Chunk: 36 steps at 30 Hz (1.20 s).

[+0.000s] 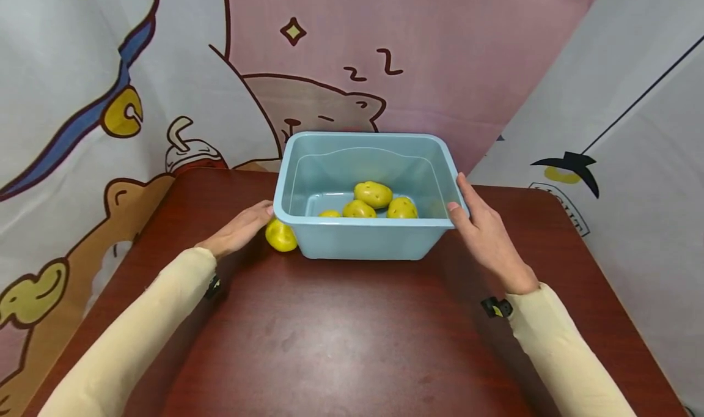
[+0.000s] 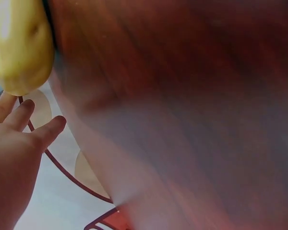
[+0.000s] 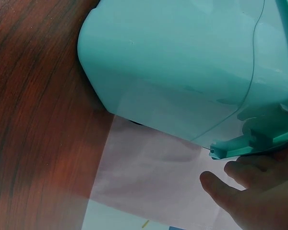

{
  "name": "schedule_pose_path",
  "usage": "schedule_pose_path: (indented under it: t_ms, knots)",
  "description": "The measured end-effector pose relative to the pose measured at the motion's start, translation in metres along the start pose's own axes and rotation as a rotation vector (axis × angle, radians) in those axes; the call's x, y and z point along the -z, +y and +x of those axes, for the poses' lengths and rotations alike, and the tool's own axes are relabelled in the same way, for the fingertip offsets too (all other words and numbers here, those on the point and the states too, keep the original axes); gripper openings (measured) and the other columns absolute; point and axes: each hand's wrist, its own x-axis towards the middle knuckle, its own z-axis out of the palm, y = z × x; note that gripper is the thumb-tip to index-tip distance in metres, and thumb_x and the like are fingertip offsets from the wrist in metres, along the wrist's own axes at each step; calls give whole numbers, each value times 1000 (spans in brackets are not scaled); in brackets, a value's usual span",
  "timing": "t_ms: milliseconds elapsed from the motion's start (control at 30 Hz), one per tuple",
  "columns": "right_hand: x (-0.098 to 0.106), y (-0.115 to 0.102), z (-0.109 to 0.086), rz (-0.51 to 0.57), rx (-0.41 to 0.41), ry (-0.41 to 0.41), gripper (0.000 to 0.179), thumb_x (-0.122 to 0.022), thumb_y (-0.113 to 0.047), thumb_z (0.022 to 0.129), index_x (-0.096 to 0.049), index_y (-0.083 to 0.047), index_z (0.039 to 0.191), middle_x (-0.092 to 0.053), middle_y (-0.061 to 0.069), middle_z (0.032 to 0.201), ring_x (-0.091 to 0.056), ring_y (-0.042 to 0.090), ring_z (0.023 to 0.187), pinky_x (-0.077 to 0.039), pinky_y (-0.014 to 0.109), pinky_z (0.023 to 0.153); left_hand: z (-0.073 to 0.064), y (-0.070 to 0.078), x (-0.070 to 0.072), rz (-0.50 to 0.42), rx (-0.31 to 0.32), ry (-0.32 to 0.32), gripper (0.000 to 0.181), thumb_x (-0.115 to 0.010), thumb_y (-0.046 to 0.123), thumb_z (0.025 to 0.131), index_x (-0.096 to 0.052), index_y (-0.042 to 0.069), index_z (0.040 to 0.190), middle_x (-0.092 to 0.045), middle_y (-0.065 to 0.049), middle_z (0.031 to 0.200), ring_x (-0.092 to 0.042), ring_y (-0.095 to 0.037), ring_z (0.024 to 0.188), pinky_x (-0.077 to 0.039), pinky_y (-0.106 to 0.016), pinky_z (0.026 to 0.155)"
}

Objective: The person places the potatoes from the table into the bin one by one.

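Note:
A light blue plastic bin [image 1: 365, 239] stands toward the back of the table, with several yellow potatoes [image 1: 373, 195] inside. Its front wall partly hides some of them. My right hand [image 1: 489, 239] grips the right end of the rim, thumb over the top edge and fingers along the outside. In the right wrist view those fingers [image 3: 218, 189] are under the rim of the bin [image 3: 173, 62]. At the bin's left end my left hand [image 1: 239, 228] touches the rim with outstretched fingers. One more potato [image 1: 281, 235] lies outside the bin, close by that hand.
The dark red-brown wooden table [image 1: 330, 343] reaches toward me in front of the bin. A cartoon-printed cloth [image 1: 440, 50] hangs right behind the table's back edge and along its sides.

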Motion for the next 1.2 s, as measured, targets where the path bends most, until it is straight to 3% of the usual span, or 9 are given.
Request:
schedule_pose_path:
  t_ms: [200, 367, 533, 633, 767, 867, 1033, 1200]
  knots:
    - [1, -2, 1, -5, -7, -11, 69, -46, -43, 110, -14, -22, 168, -19, 2, 172, -31, 40, 151, -32, 68, 114, -24, -3, 0, 100, -73, 11, 53, -40, 43, 111, -58, 9, 146, -51, -13, 144, -45, -35, 134, -32, -64, 113]
    - [2, -1, 1, -13, -4, -11, 69, -46, -41, 110, -14, -22, 168, -18, 3, 172, -30, 40, 151, -31, 68, 114, -45, -6, -3, 231, -132, 16, 50, -56, 42, 105, -60, 14, 145, -50, -12, 140, -42, -36, 138, -37, -65, 110]
    - [1, -2, 1, -14, 1, -13, 69, -46, -40, 110, -13, -22, 168, -18, 4, 172, -30, 42, 151, -31, 69, 113, -64, -7, -4, 264, -138, 40, 53, -70, 43, 95, -64, 12, 138, -47, -15, 144, -37, -37, 143, -38, -67, 110]
    - [1, -3, 1, -17, -1, -11, 69, -46, -41, 110, -13, -22, 168, -19, 5, 172, -31, 43, 151, -31, 70, 113, -72, -6, -4, 253, -121, 37, 63, -75, 43, 91, -59, 10, 142, -43, -15, 153, -32, -38, 148, -34, -68, 112]
    - [2, -3, 0, -16, 6, 0, 68, -46, -40, 110, -14, -21, 168, -20, 7, 171, -32, 44, 150, -31, 71, 112, -70, -3, -9, 244, -65, 18, 85, -77, 48, 88, -43, 10, 156, -35, -15, 162, -29, -38, 151, -28, -68, 116]
    - [4, -2, 0, -12, 20, 4, 68, -47, -38, 110, -15, -20, 167, -20, 9, 171, -33, 45, 149, -32, 72, 111, -64, -1, -15, 237, -36, 3, 93, -80, 51, 86, -38, 10, 158, -38, -14, 162, -36, -37, 147, -29, -64, 117]
    - [3, -1, 1, -9, 26, 5, 68, -47, -37, 110, -15, -20, 167, -20, 8, 171, -33, 45, 149, -32, 72, 110, -54, -2, -24, 221, -46, -17, 88, -85, 47, 83, -47, 13, 154, -54, -8, 148, -54, -28, 126, -43, -56, 109]
    - [1, -1, 1, -3, 7, -7, 68, -46, -41, 110, -14, -23, 168, -19, 4, 172, -32, 42, 150, -32, 70, 112, -51, -4, -33, 233, -100, -14, 80, -90, 40, 80, -55, 14, 146, -62, -1, 135, -59, -21, 112, -50, -48, 99]
